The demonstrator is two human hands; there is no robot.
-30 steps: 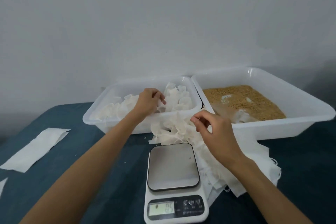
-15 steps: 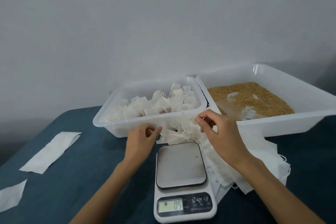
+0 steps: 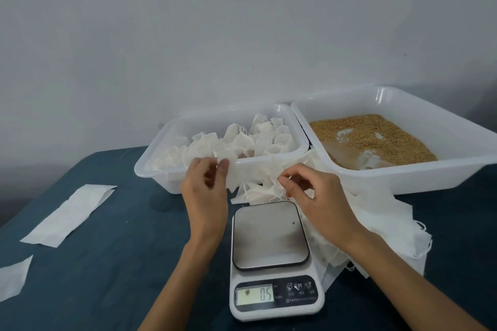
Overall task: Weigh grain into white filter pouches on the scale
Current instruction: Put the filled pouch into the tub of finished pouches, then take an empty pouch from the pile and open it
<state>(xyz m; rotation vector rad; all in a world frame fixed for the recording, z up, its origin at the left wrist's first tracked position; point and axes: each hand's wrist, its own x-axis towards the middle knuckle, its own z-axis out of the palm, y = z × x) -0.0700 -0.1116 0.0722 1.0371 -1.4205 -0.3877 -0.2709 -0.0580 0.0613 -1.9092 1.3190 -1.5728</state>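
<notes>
Both hands are working at an empty pouch [image 3: 254, 191] just beyond the far edge of the scale [image 3: 269, 235], so the step in hand looks like taking a fresh pouch and opening its mouth before any grain goes in. The left hand [image 3: 205, 196] is pinching one edge of the white fabric between thumb and fingertips; the right hand [image 3: 320, 201] is pinching the other side with curled fingers. The pouch is hanging between them, above the cloth and not yet on the scale.

The scale's plate is holding no pouch, only a small speck, and its display is showing digits that seem to read 0.5. The next move probably calls for spreading the mouth wide, setting the pouch on the plate and bringing grain over from the right.

The left tray [image 3: 161, 158] is holding a heap of tied white pouches. The right tray [image 3: 403, 183], touching it, is holding loose tan grain [image 3: 376, 137] with a pale sheet half buried at its near side. A pile of flat pouches [image 3: 390, 228] is lying to the right of the scale.
</notes>
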